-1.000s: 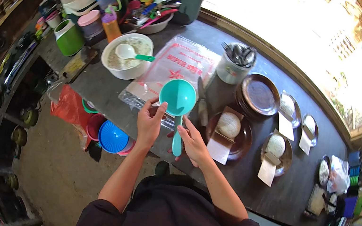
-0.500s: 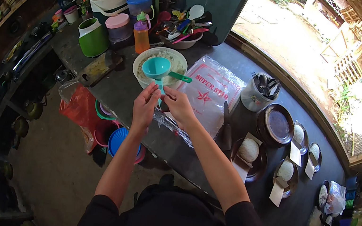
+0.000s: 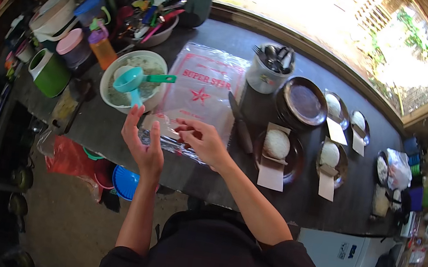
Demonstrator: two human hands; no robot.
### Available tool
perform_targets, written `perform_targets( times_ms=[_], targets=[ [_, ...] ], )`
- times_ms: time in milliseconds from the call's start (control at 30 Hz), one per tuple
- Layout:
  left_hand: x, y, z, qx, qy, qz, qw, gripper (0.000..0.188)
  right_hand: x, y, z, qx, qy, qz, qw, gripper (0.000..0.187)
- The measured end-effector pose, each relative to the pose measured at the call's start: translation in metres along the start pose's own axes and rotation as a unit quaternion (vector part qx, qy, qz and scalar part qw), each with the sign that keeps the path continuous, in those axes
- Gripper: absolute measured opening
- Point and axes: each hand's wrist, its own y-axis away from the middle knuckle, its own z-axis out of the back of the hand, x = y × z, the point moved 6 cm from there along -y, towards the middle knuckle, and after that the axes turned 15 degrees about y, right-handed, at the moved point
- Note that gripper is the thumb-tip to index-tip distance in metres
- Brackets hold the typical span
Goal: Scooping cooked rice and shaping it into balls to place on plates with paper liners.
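My left hand [image 3: 143,143] is held up near the table's front edge, thumb and fingers apart, with nothing seen in it. To its right, my right hand [image 3: 202,142] hovers over the near end of a flat pack of clear plastic bags [image 3: 200,83], fingers loosely bent and apart. Just beyond the left fingertips stands a white bowl [image 3: 106,90] of rice. A turquoise scoop [image 3: 129,80] rests in it, its pale blue handle pointing toward my left hand. A green handle [image 3: 164,78] sticks out over the bowl's right rim; whether it belongs to the scoop I cannot tell.
Right of the pack lie a knife [image 3: 241,124], a cutlery tub [image 3: 264,80] and stacked dark plates [image 3: 304,100]. Several plates hold rice mounds [image 3: 277,144] with card strips. Bottles, a green jug [image 3: 49,73] and a utensil basin [image 3: 162,34] crowd the left.
My hands were close together by the scoop's handle; now they are apart, the right one over the plastic pack. The view has turned right, so the table appears shifted left.
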Motion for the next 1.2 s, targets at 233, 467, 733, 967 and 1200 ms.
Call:
perform_targets(
  times_ms=[233,467,733,967,1200],
  targets=[
    [-0.027,0.059,-0.094,0.257,0.042,-0.063,0.964,0.027,-0.044,0.111,0.143,-0.275,0.062,-0.042,0.958,0.019],
    [-0.022,0.132,-0.18,0.433,-0.025,-0.103,0.895,0.032,-0.082,0.188,0.218,-0.363,0.394,-0.017,0.845,0.018],
    [-0.018,0.148,-0.214,0.44,-0.121,-0.141,0.879,0.012,-0.09,0.175,0.214,-0.309,0.53,0.037,0.789,0.012],
    [-0.018,0.143,-0.218,0.401,-0.128,-0.134,0.897,0.01,-0.097,0.165,0.218,-0.327,0.469,-0.008,0.82,0.009],
    [-0.016,0.144,-0.22,0.392,-0.193,-0.106,0.893,0.017,-0.097,0.161,0.214,-0.354,0.474,-0.003,0.806,0.012]
  ],
)
